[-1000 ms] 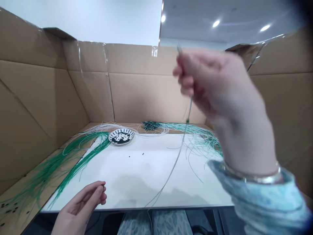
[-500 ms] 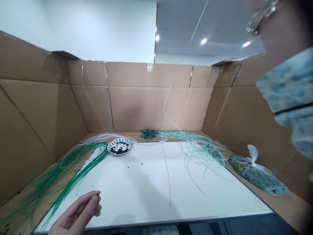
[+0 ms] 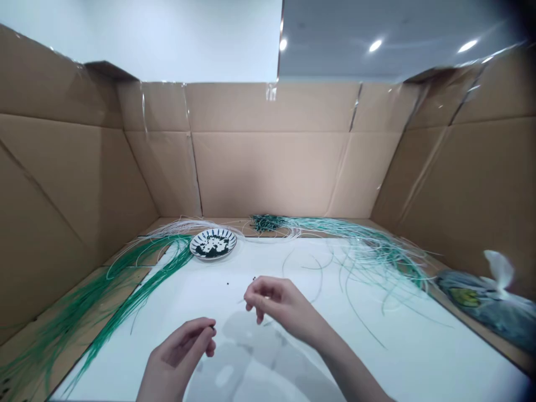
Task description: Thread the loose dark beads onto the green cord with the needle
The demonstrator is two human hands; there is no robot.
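My left hand (image 3: 184, 349) hovers low over the white board (image 3: 419, 346), thumb and forefinger pinched on a tiny dark bead (image 3: 213, 328). My right hand (image 3: 278, 304) is just beyond it, fingers curled and pinched on a thin pale thread that I can barely make out. The two hands are a short gap apart. A small patterned plate (image 3: 213, 244) holding several dark beads sits at the back left. Two loose beads (image 3: 253, 278) lie on the board in front of my right hand.
Bundles of green strands (image 3: 125, 296) fan out on the left, with paler green and white strands (image 3: 368, 251) on the right. A knotted plastic bag (image 3: 486, 298) lies at the far right. Cardboard walls (image 3: 272, 167) enclose the board on three sides.
My right hand has come down from high overhead, where it drew a long thread upward, to just above the board near my left hand. My left hand kept its pinch and shifted right.
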